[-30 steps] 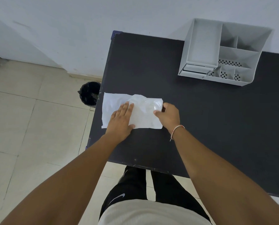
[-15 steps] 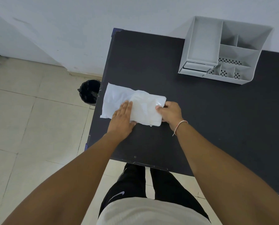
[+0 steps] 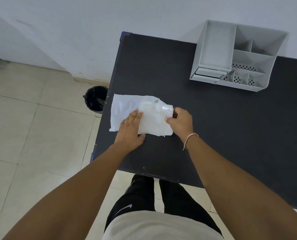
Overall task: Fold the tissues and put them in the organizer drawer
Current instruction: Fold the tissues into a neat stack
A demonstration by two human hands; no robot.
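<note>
Head view: our tissue (image 3: pixel 127 108) lies mid-frame at the table (image 3: pixel 213 135) edge — our left hand (image 3: pixel 130 130) presses flat to anchor it while our right hand (image 3: pixel 180 122) pinches the doubled-over flap. The organizer (image 3: pixel 237 56) waits upper right, drawer (image 3: pixel 207 75) apparently closed.

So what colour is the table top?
Matte black table top, seen in the head view.
</note>
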